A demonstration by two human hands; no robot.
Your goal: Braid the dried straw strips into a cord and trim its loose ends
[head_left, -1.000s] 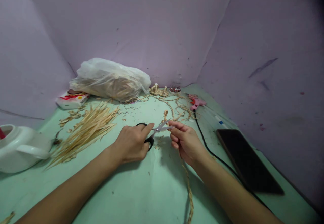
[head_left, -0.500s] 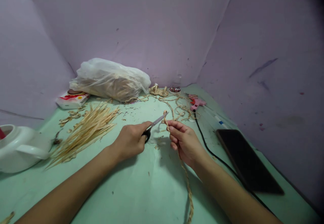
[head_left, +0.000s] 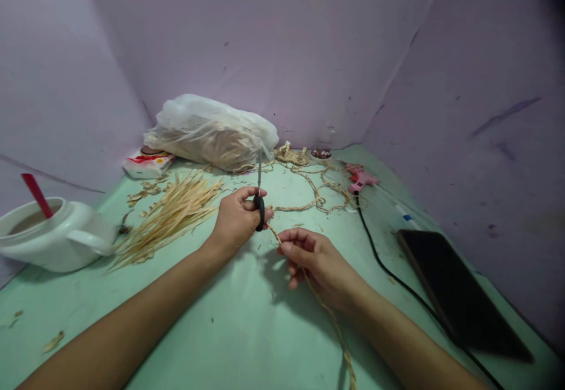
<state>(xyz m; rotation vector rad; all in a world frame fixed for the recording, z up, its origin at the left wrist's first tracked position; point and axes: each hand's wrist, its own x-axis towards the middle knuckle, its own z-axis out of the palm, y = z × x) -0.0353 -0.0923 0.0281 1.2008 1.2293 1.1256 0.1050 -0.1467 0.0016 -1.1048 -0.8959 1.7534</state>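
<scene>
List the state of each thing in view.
Scissors: in left hand, blades seemingly together.
Braided cord: pinched in right hand.
Pale strips: loose, piled.
Plastic bag: bulging.
White pot: lidless, red stick inside.
Glue gun: lying down, cable attached.
Phone: flat, screen dark.

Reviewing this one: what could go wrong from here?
The scissors in the left hand are close to the braided cord pinched in the right hand, so a slip might nick the cord or a hand. Also, the black cable runs beside the right forearm; snagging it could tug the pink glue gun.
</scene>
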